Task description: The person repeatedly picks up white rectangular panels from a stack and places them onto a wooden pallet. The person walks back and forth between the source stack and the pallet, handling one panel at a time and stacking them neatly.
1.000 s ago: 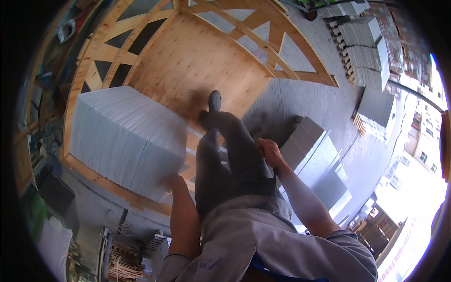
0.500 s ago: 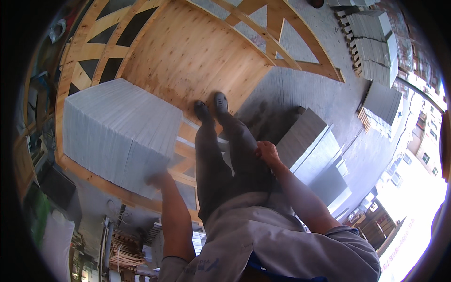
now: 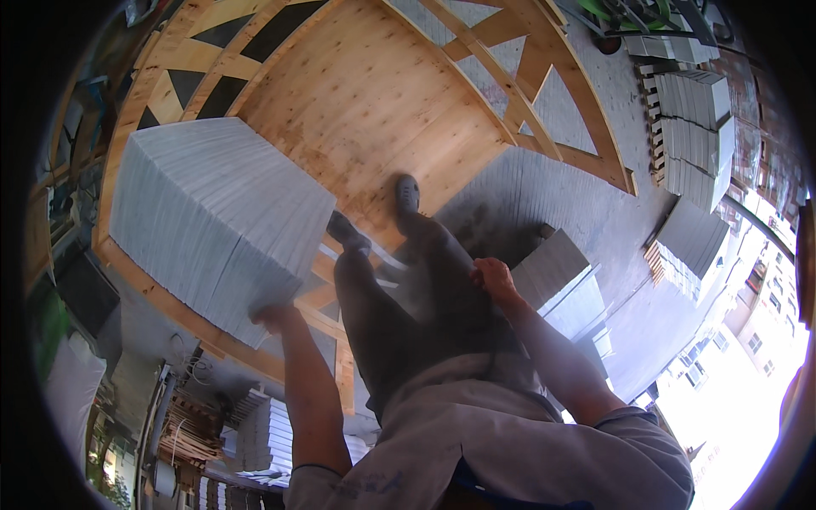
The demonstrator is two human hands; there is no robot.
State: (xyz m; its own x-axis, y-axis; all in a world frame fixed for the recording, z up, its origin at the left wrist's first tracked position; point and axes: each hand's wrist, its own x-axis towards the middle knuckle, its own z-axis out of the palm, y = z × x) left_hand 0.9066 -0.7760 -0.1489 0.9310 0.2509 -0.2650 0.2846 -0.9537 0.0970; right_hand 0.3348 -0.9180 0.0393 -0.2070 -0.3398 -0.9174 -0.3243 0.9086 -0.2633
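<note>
A tall stack of thin pale grey boards (image 3: pixel 212 229) stands at the left, its corner toward me. At the near lower corner of this stack is my left hand (image 3: pixel 276 318), its fingers partly bent and reaching to the board edges; no separate board shows in it. My right hand (image 3: pixel 495 277) hangs in front of my right thigh, fingers curled in, with nothing visible in them. The stack rests within a light wooden frame (image 3: pixel 183 325), next to a plywood panel (image 3: pixel 357 110). One of my shoes (image 3: pixel 408 194) is on or by that panel; the other is beside the stack.
A second grey board stack (image 3: pixel 552 263) is close to my right. Cut-out wooden side frames (image 3: pixel 586 110) rise at the far right of the panel. More boards on pallets (image 3: pixel 693 136) stand farther right. Wooden slats (image 3: pixel 187 429) and stacked pale pieces (image 3: pixel 263 433) lie at lower left.
My left foot has shifted left and nearer, beside the stack, as my legs spread. My left hand, blurred before, is clearer at the stack's corner. The right hand stays by the thigh.
</note>
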